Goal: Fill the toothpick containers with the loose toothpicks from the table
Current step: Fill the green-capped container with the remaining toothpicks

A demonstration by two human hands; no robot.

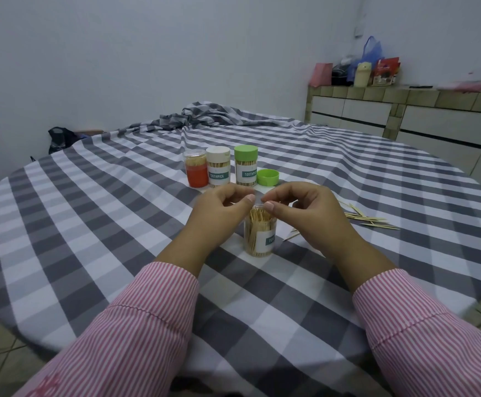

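Wooden toothpicks [257,217] seem pinched by left hand [222,209] and right hand [302,207], mid-frame; they should be aligned upright over the open container [260,236] before release.

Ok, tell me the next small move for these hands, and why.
Probably lower the pinched toothpicks into the open clear plastic container: both the left hand and right hand hover at its rim, fingertips together. More loose wooden toothpicks lie on the checked tablecloth to the right.

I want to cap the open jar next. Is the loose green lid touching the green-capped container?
Cannot tell. In the head view the loose green lid sits right beside the green-capped container; their outlines meet, with no clear gap or contact visible.
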